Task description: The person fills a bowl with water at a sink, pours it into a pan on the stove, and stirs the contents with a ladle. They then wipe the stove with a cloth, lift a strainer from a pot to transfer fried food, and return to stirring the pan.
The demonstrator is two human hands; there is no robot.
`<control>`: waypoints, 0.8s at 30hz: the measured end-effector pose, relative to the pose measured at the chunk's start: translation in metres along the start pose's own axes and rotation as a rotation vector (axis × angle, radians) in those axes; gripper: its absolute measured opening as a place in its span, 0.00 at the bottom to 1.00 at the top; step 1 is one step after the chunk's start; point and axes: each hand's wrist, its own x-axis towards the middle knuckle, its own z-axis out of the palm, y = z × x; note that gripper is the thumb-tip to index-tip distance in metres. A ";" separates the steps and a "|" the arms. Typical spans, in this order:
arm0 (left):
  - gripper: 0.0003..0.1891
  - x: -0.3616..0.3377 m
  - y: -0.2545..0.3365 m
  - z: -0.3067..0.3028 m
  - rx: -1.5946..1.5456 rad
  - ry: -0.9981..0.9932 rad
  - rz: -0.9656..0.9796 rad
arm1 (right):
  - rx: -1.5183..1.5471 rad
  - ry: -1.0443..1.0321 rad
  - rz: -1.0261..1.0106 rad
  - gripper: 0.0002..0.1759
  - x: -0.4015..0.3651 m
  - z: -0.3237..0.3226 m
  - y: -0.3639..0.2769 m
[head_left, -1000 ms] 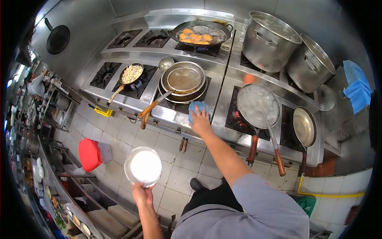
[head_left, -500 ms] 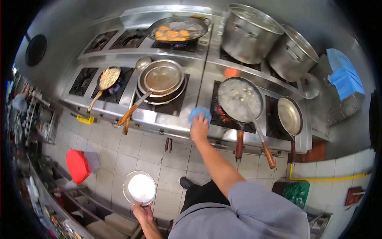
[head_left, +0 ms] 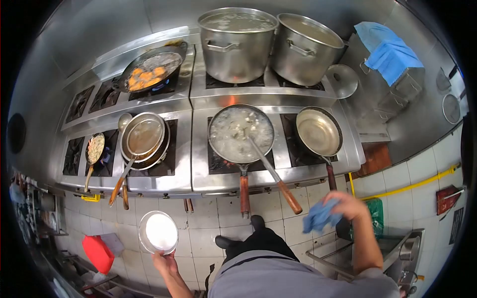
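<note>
My left hand (head_left: pixel 165 261) grips the rim of a round bowl (head_left: pixel 143 237) with white contents, held over the tiled floor. Bunched in my right hand (head_left: pixel 349 204) is a blue cloth (head_left: pixel 322 216), up in the air at the right, in front of the stove. Nearest to that hand is the dark handle of a frying pan (head_left: pixel 318 133) with a little cloudy liquid in it. Beside that pan, a larger pan (head_left: pixel 223 130) of bubbling liquid holds a wooden-handled ladle (head_left: pixel 278 179), its head sunk in the liquid.
Two large stockpots (head_left: pixel 237 54) stand on the back burners. A wok (head_left: pixel 164 63) fries orange pieces at back left. A strainer (head_left: pixel 144 136) rests over a pan, and a small pan (head_left: pixel 95 149) sits over a flame. Several handles overhang the stove's front edge. A red object (head_left: pixel 97 254) is low at left.
My right hand has lifted the blue cloth off the stove's front ledge and swung it right, off the stove. My view has shifted right. The bowl stays in my left hand.
</note>
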 end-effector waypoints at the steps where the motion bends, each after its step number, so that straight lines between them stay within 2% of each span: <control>1: 0.31 -0.003 -0.004 0.007 -0.017 0.024 0.000 | 0.056 0.073 -0.091 0.23 -0.002 -0.026 -0.024; 3: 0.31 -0.003 -0.013 0.012 -0.052 0.021 -0.005 | 0.080 0.213 -0.263 0.23 0.017 -0.066 -0.077; 5: 0.33 -0.010 -0.024 0.015 -0.096 0.034 -0.002 | 0.089 0.253 -0.385 0.21 0.070 -0.097 -0.113; 7: 0.31 -0.022 -0.032 0.017 -0.126 0.068 0.021 | 0.061 0.167 -0.428 0.21 0.147 -0.120 -0.137; 8: 0.31 -0.029 -0.035 0.017 -0.124 0.083 0.033 | -0.064 0.168 -0.381 0.20 0.192 -0.129 -0.143; 10: 0.24 -0.044 -0.041 0.014 -0.151 0.182 0.041 | -0.315 0.171 -0.224 0.22 0.272 -0.126 -0.150; 11: 0.24 -0.051 -0.043 0.009 -0.145 0.201 0.049 | -0.441 0.172 -0.108 0.25 0.306 -0.123 -0.147; 13: 0.21 -0.067 -0.045 -0.001 -0.088 0.232 0.075 | -1.038 0.130 -0.315 0.30 0.439 -0.154 -0.061; 14: 0.20 -0.086 -0.043 0.014 -0.143 0.267 0.067 | -1.035 0.109 -0.321 0.30 0.466 -0.148 -0.036; 16: 0.19 -0.094 -0.049 0.001 -0.113 0.327 0.089 | -1.059 0.410 -0.222 0.34 0.494 -0.121 -0.006; 17: 0.19 -0.098 -0.050 -0.014 -0.080 0.369 0.101 | -1.055 0.396 -0.228 0.34 0.498 -0.110 0.007; 18: 0.17 -0.094 -0.054 -0.042 -0.068 0.330 0.104 | -1.031 0.447 -0.243 0.34 0.496 -0.097 0.019; 20: 0.15 -0.101 -0.058 -0.044 -0.034 0.394 0.128 | -1.016 0.513 -0.251 0.34 0.492 -0.083 0.032; 21: 0.14 -0.106 -0.058 -0.046 0.000 0.443 0.145 | -1.013 0.510 -0.233 0.34 0.486 -0.080 0.042; 22: 0.13 -0.102 -0.059 -0.054 0.022 0.411 0.131 | -1.046 0.459 -0.281 0.34 0.481 -0.082 0.045; 24: 0.16 -0.087 -0.066 -0.057 -0.017 0.410 0.102 | -1.073 0.438 -0.312 0.32 0.464 -0.073 0.046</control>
